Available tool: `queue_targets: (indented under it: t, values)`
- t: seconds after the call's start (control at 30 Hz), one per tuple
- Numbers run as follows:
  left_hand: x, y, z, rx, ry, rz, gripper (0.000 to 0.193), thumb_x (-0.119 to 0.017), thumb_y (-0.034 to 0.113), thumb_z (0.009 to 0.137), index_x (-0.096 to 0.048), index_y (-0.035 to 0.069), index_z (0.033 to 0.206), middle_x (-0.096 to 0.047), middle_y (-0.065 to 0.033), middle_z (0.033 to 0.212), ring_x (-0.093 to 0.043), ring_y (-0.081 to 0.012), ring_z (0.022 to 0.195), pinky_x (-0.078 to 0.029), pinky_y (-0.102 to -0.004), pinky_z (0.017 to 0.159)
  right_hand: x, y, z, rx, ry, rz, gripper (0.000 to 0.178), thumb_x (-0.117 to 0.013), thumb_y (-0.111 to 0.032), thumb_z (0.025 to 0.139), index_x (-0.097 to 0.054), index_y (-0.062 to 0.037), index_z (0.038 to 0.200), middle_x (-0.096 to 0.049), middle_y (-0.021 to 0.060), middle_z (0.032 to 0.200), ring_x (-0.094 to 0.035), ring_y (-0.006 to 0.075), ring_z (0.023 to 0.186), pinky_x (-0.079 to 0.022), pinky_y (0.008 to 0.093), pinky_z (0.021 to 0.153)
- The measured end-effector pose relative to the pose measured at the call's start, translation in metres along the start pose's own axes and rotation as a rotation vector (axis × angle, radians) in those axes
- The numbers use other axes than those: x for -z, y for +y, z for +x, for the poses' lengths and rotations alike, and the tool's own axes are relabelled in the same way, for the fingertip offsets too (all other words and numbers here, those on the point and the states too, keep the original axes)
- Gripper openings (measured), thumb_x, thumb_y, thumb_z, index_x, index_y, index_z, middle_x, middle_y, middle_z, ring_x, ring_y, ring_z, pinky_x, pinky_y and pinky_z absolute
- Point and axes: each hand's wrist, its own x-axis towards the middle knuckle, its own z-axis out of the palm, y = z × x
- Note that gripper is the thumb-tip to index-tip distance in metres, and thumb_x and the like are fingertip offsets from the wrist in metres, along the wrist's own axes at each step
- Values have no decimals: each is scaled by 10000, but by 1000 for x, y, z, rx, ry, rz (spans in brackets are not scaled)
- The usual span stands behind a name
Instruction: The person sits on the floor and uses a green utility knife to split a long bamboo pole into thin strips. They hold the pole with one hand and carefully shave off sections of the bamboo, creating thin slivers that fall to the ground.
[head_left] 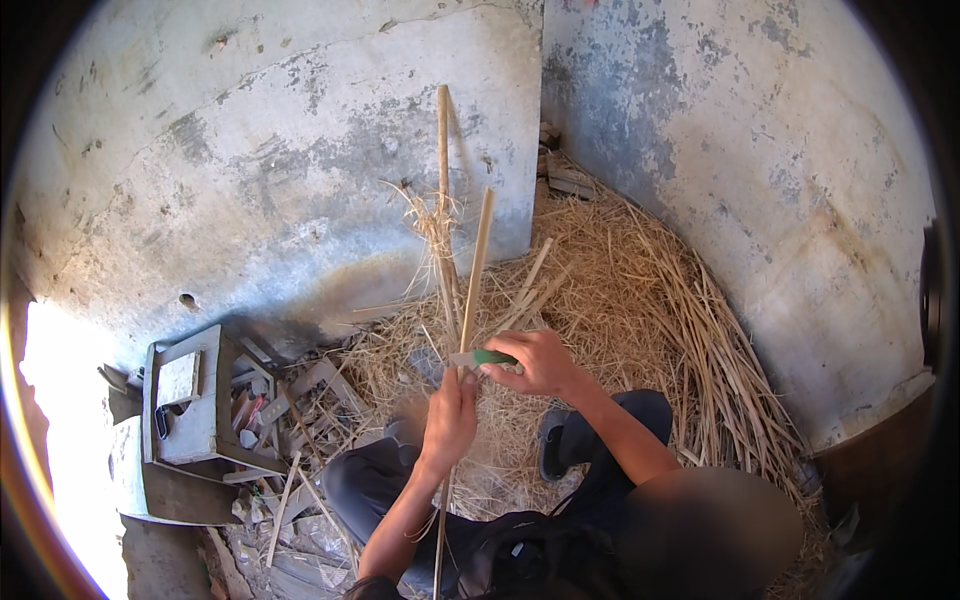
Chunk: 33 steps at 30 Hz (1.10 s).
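My left hand (450, 422) is closed around a long, pale strip of split wood or bamboo (479, 262). The strip runs from below my lap up past my fingers, tilted slightly to the right. In my right hand (537, 362) is a knife with a green handle (493, 356). Its short grey blade (461, 359) points left and lies against the strip, just above my left fingertips. Behind the strip, a taller stick (443, 140) leans on the wall, with a tuft of curled shavings (436, 232) partway along it.
Shavings (610, 270) cover the floor ahead and to the right, with long thin strips (735, 400) piled along the right wall. At left stands a worn wooden stool or small cabinet (195, 400) beside scrap wood (325, 385). Peeling walls (330, 150) meet in the corner.
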Motion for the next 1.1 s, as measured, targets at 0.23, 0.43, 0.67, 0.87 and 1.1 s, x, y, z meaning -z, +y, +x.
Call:
queue_targets:
  t: [0.23,0.43,0.67,0.87,1.1]
  values:
    - [2,11,1,-29,24,41,108,-513,70,1081,-450,-12,1052,-611,-281,731,-611,-498,649,-412,-530,549,-1,0,0,17,77,-47,261,-739,-353,935,-775,-123,1052,-740,29,844,-709,221,632,-555,348,565]
    - [3,15,0,-26,8,61,122,-516,73,1081,-453,-22,1037,-609,-286,734,-612,-499,654,-409,-527,549,3,3,1,-3,78,-62,258,-773,-295,886,-791,-89,1041,-772,47,883,-734,214,665,-577,333,572]
    - [4,25,0,49,-18,51,157,-516,112,1089,-477,-32,1039,-629,-298,757,-634,-520,701,-431,-530,582,11,1,2,-31,92,-58,257,-777,-280,880,-784,-77,1038,-777,61,914,-761,225,721,-600,341,609]
    - [3,30,-3,120,-57,75,180,-511,143,1093,-497,-36,1076,-643,-329,766,-662,-538,756,-469,-561,616,16,6,2,-64,161,-27,277,-758,-306,913,-778,-65,1048,-774,76,899,-758,221,715,-592,337,599]
    - [-8,34,-15,148,-111,87,181,-530,152,1085,-497,-25,1066,-642,-346,749,-648,-562,746,-479,-594,616,39,51,9,-188,316,-97,333,-705,-361,975,-779,-55,1082,-754,73,819,-689,168,635,-524,325,534]
